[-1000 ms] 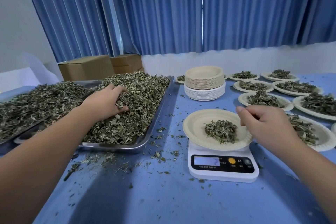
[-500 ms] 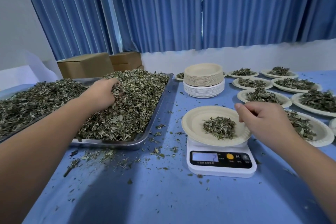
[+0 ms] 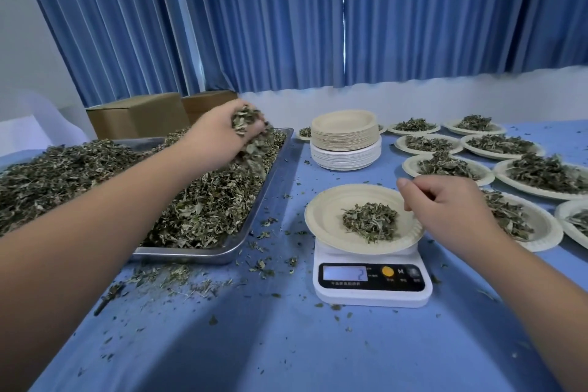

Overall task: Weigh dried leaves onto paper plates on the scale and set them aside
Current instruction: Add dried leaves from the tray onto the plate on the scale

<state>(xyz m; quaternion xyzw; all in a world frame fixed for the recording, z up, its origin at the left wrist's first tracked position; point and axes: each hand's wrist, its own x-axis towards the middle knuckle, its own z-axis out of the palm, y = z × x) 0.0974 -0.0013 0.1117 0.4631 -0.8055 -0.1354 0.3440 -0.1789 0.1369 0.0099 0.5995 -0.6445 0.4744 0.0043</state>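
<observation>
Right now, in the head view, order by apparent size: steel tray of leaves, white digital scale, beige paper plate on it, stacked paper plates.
1. Steel tray.
2. White digital scale and beige paper plate: alike.
3. Stack of paper plates, though farther away.

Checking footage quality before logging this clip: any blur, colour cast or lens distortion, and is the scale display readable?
Head view: wide-angle bowing tilts the curtains outward. Head view: a bluish cast overall, with one bright slit at the curtain gap. Head view: leaves spilling from the left hand are motion-smeared. Head view: the scale display reads 2; the small labels beneath are illegible.
</observation>
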